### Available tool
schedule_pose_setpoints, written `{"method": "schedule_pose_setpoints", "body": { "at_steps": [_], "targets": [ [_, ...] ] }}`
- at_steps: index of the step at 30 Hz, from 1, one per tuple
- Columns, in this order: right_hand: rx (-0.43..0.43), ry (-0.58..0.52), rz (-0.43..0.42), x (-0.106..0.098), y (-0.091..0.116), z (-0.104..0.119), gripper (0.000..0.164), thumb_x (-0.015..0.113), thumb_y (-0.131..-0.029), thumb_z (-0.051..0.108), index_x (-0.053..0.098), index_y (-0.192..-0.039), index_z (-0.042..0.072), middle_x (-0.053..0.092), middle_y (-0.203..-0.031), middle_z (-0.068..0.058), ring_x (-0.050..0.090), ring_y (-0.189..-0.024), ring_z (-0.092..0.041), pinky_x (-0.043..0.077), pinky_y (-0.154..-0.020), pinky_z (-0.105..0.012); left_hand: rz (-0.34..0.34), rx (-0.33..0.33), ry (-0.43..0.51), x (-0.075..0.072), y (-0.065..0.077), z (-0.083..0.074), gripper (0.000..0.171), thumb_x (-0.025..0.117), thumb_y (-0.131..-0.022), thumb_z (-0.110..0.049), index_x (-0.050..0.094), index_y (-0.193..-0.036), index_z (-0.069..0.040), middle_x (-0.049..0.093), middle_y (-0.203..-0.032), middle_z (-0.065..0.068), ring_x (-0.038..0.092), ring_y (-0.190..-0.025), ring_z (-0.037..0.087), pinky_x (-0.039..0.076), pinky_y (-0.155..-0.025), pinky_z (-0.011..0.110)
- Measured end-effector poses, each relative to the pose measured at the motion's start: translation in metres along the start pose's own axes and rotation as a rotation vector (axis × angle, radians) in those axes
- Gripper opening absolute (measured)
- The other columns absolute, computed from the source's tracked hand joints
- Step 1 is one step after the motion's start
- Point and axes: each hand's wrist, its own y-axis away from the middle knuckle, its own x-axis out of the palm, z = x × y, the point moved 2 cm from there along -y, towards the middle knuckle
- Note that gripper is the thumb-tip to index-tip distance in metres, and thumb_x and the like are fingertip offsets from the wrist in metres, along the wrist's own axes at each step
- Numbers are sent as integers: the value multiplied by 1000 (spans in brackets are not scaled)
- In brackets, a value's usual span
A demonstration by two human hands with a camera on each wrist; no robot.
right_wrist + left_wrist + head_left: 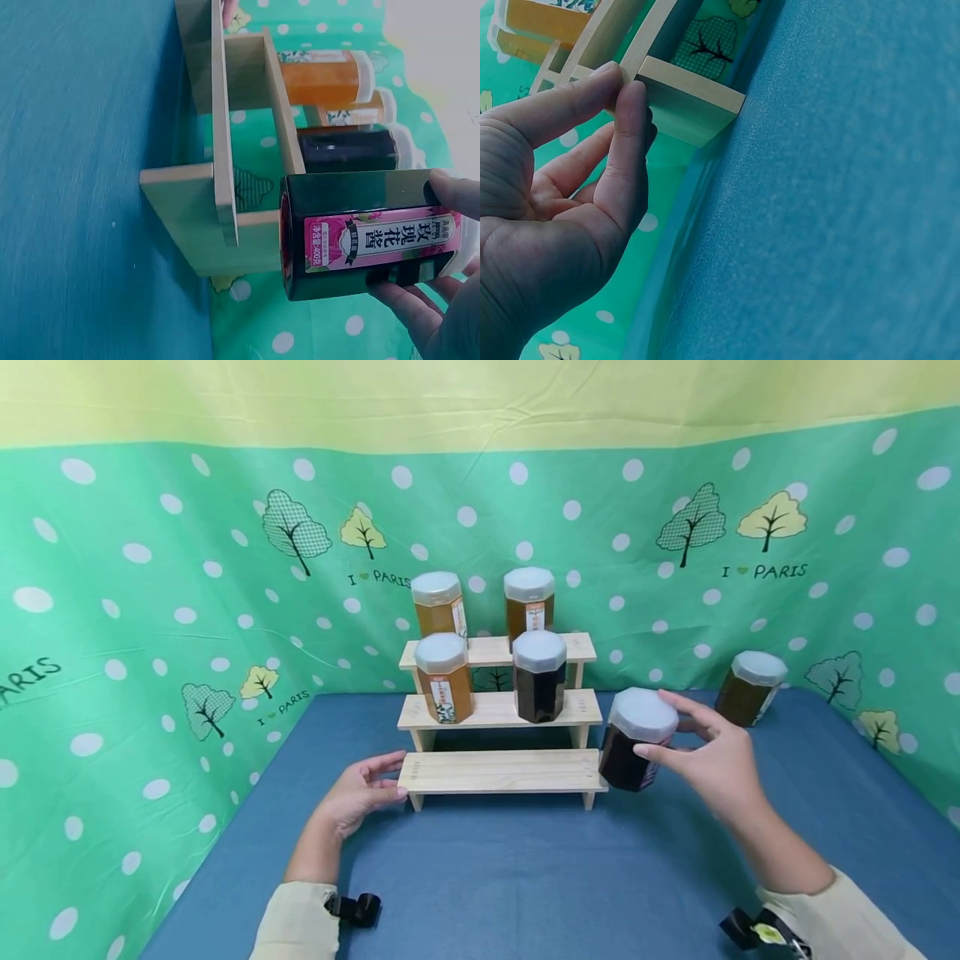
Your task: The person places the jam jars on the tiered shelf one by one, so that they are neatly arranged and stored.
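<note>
My right hand (712,752) grips a dark jar (626,760) near its pale lid, with thumb and fingers on opposite sides. The jar hangs beside the right end of the lowest tier of a three-step wooden rack (502,772). Its pink label (382,238) shows in the right wrist view. At the rack's other end, my left hand (360,797) pinches the corner of the lowest board (690,84) between thumb and fingers. An amber jar (444,687) and a dark jar (540,685) stand on the middle tier.
Two more jars, an amber one (437,608) and a brown one (529,606), stand on the top tier. Another brown jar (750,689) is at the back right of the blue table (510,877). A green printed cloth (465,518) hangs behind the rack.
</note>
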Motion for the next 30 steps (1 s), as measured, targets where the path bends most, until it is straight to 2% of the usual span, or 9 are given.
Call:
{"method": "schedule_pose_setpoints", "body": {
  "at_steps": [3,8,11,22,30],
  "targets": [
    [-9,-9,15,4,1,4,73,88,-72,29,58,-138,20,65,-119,-13,56,-96,-10,51,-62,-19,6,2,4,0,0,0,73,70,-82,9,37,-147,4,41,-143,26,65,-94,18,57,-80,31],
    [-9,-51,59,12,3,11,74,88,-72,29,57,-139,20,63,-122,-13,62,-98,-24,53,-65,-20,7,5,8,0,0,1,73,70,-82,10,37,-147,4,41,-143,26,66,-93,18,57,-79,31],
    [-15,-88,87,18,4,15,74,88,-72,27,57,-139,18,61,-125,-13,63,-100,-28,54,-68,-18,10,4,10,-1,-1,1,73,70,-82,9,37,-147,4,41,-143,26,66,-94,18,57,-80,31],
    [-42,-175,146,36,9,30,73,89,-70,19,59,-136,15,59,-129,-11,61,-106,-26,56,-72,-20,0,-1,-3,0,-1,0,72,70,-82,9,39,-146,3,41,-143,26,65,-93,19,57,-79,31],
    [-64,-248,191,46,14,41,72,90,-68,15,60,-134,15,59,-126,-11,64,-100,-27,58,-72,-25,-7,-4,-6,-1,-1,1,72,71,-82,9,39,-146,3,42,-143,25,65,-93,18,57,-79,31]
  ]
}}
